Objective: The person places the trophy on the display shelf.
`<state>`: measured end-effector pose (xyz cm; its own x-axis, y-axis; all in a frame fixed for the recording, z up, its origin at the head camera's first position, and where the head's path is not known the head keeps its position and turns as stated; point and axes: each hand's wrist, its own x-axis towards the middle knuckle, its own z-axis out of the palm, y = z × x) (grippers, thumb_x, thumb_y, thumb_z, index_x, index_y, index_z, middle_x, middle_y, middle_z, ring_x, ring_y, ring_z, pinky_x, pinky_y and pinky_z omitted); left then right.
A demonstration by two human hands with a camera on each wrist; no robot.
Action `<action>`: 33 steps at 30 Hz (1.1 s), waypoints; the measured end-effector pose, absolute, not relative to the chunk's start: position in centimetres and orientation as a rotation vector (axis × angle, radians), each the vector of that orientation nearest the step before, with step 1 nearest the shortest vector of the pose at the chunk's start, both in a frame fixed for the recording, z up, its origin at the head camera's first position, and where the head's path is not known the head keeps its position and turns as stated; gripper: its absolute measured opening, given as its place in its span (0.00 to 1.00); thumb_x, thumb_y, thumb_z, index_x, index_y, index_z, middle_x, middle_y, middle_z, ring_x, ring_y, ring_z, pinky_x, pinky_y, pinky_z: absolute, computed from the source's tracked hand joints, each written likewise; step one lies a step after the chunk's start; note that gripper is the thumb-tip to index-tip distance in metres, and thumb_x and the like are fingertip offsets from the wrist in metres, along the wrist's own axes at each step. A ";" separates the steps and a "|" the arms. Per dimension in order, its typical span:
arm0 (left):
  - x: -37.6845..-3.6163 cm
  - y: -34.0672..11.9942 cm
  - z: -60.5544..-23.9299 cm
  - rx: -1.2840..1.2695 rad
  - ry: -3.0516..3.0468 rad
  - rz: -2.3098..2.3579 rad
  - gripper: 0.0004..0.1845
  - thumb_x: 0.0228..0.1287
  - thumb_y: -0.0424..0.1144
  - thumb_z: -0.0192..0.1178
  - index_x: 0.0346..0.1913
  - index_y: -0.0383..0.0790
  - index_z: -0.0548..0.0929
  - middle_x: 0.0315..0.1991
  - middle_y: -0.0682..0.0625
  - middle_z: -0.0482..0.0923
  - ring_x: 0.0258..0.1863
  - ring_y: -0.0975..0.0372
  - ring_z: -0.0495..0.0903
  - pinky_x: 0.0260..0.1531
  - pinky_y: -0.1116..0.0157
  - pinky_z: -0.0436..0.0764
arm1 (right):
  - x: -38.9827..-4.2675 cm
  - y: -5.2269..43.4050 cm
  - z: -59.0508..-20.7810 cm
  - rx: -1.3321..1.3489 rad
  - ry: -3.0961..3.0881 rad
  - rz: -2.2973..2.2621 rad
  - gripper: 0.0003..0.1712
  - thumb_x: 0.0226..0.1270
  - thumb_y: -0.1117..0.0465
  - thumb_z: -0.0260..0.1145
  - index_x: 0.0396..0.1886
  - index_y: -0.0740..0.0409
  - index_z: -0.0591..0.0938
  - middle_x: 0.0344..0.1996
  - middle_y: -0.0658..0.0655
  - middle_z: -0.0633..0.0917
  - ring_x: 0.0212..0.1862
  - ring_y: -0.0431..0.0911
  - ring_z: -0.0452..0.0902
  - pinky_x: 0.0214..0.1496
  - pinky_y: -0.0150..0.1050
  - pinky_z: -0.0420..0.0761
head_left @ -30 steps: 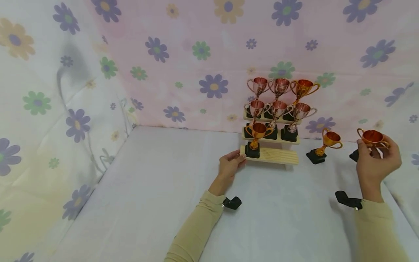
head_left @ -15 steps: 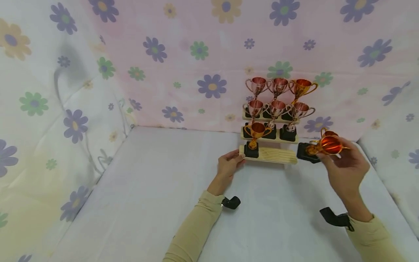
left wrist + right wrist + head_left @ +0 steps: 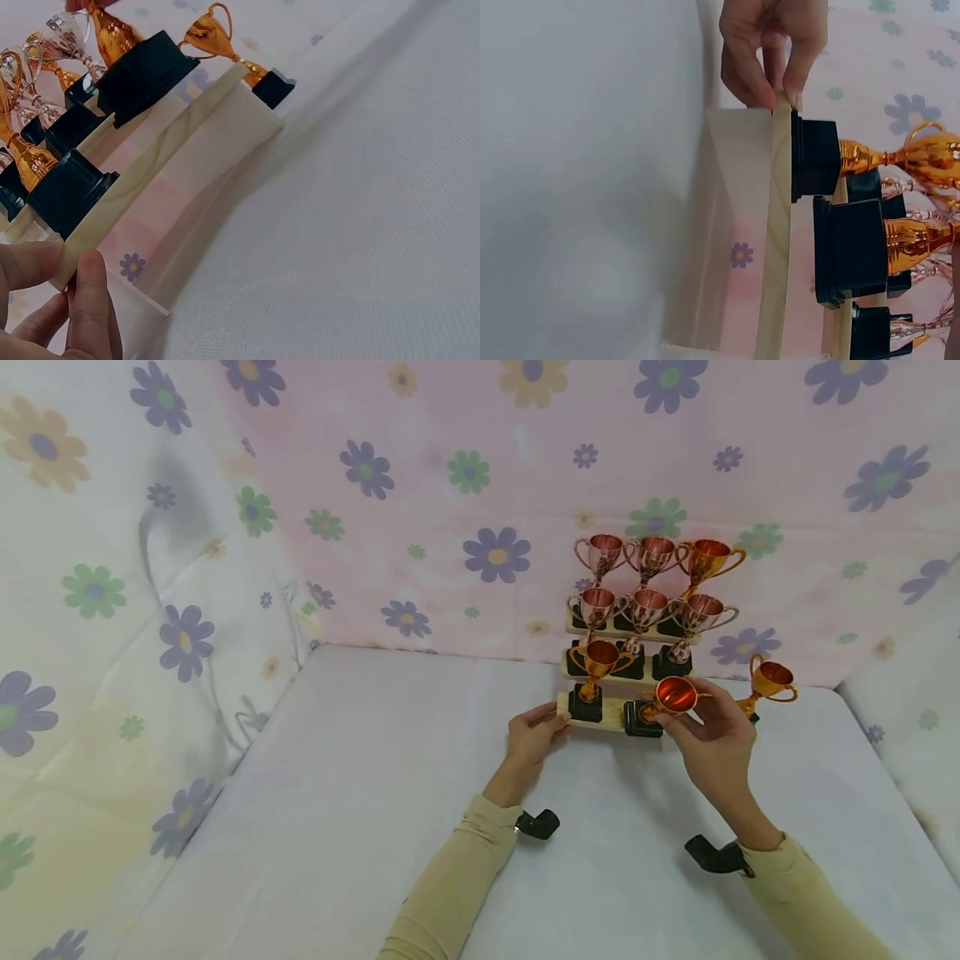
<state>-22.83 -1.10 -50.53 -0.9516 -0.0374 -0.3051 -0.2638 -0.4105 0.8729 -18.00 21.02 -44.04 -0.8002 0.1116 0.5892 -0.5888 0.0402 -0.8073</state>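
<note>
My left hand point(image 3: 532, 743) pinches the left end of the bottom wooden shelf board point(image 3: 612, 717), thumb above and fingers below in the left wrist view. A small gold trophy point(image 3: 602, 662) with a black base stands upright on that end. My right hand point(image 3: 716, 743) holds another gold trophy point(image 3: 675, 695) by its cup, tilted in the head view. In the right wrist view, the held trophy's black base point(image 3: 853, 251) is a little apart from the board point(image 3: 774, 247). Only a sliver of the right hand shows at that view's edge.
Behind, two higher shelf boards carry rose-coloured trophies point(image 3: 648, 606) and one gold trophy point(image 3: 707, 560) at the top right. Another gold trophy point(image 3: 772, 678) stands right of the stand, partly behind my right hand. Flowered cloth point(image 3: 420, 527) backs the white table point(image 3: 375, 777).
My right hand has brought the gold trophy leftward from the table's right side, past the other loose trophy, to over the bottom board. My left hand keeps its hold.
</note>
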 end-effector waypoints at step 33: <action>-23.0 -0.9 -50.8 -0.428 1.607 2.523 0.21 0.63 0.23 0.66 0.59 0.25 0.81 0.48 0.37 0.84 0.37 0.61 0.86 0.45 0.65 0.89 | -22.8 21.1 -44.3 0.357 -1.961 1.908 0.29 0.61 0.81 0.69 0.63 0.69 0.77 0.50 0.47 0.85 0.49 0.38 0.84 0.50 0.26 0.85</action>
